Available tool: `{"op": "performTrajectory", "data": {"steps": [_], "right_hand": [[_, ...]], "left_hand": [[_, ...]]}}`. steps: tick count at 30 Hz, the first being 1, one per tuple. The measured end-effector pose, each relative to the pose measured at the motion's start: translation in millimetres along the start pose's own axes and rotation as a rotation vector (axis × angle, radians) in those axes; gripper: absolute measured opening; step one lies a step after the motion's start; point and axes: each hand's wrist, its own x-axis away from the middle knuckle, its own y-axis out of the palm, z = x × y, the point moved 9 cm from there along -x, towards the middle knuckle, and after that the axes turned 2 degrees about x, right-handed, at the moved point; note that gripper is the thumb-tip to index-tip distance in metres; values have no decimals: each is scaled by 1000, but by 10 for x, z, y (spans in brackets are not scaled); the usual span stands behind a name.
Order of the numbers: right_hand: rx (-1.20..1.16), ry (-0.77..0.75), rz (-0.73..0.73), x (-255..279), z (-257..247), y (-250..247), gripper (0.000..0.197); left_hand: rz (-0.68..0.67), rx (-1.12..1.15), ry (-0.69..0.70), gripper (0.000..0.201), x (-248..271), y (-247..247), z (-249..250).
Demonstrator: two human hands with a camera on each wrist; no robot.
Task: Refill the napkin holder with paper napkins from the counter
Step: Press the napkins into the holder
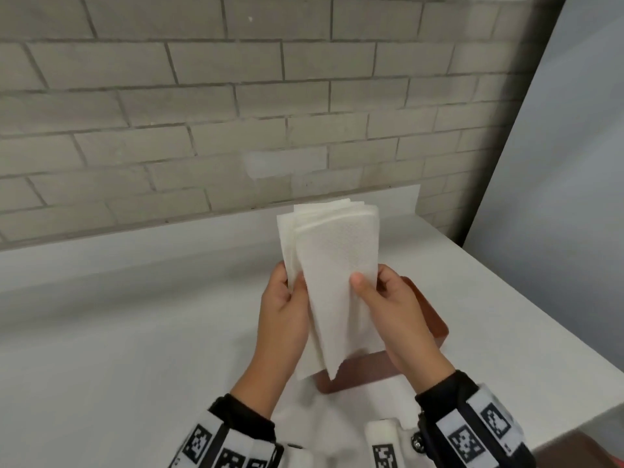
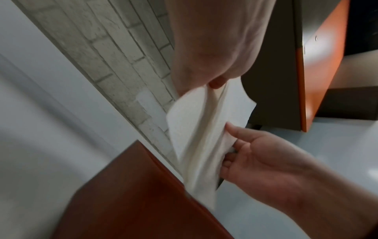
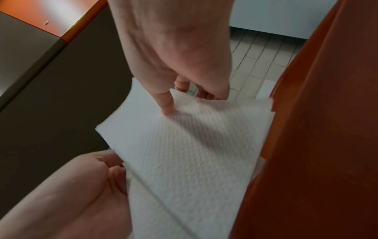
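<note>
A stack of white embossed paper napkins [image 1: 332, 265] stands upright between my two hands, above the white counter. My left hand [image 1: 287, 309] grips the stack's left edge, thumb in front. On the right edge, my right hand [image 1: 378, 292] pinches it with the thumb pressed on the front sheet. Behind and below the napkins sits the reddish-brown napkin holder [image 1: 429, 319], mostly hidden by my hands and the paper. The left wrist view shows the napkins [image 2: 196, 137] fanned apart over the holder [image 2: 131, 194]. In the right wrist view the napkins [image 3: 184, 145] lie beside the holder's wall [image 3: 319, 129].
The white counter [image 1: 135, 332] runs back to a grey brick wall [image 1: 202, 113]. Its right edge [image 1: 540, 319] drops off near the holder. A white wall stands at the right. An orange and dark cabinet [image 2: 319, 64] shows in the wrist views.
</note>
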Motion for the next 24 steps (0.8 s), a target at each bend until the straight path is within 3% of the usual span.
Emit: {"op": "performTrajectory", "data": {"steps": [6, 9, 11, 13, 17, 21, 24], "right_hand": [[-4, -62, -4, -208, -51, -310, 15], [1, -131, 31, -268, -122, -380, 13], [-44, -171, 41, -293, -140, -391, 22], [-68, -182, 30, -308, -92, -390, 38], [-63, -120, -33, -362, 143, -423, 50], [13, -8, -82, -413, 421, -417, 42], [75, -50, -62, -411, 341, -374, 38]], "left_hand": [[53, 80, 106, 24, 49, 490, -49], [91, 5, 189, 33, 11, 584, -12], [108, -88, 223, 19, -40, 619, -2], [108, -149, 239, 26, -80, 635, -26], [105, -160, 161, 32, -146, 610, -227], [18, -117, -30, 50, -170, 684, -540], [38, -172, -18, 44, -165, 699, -526]]}}
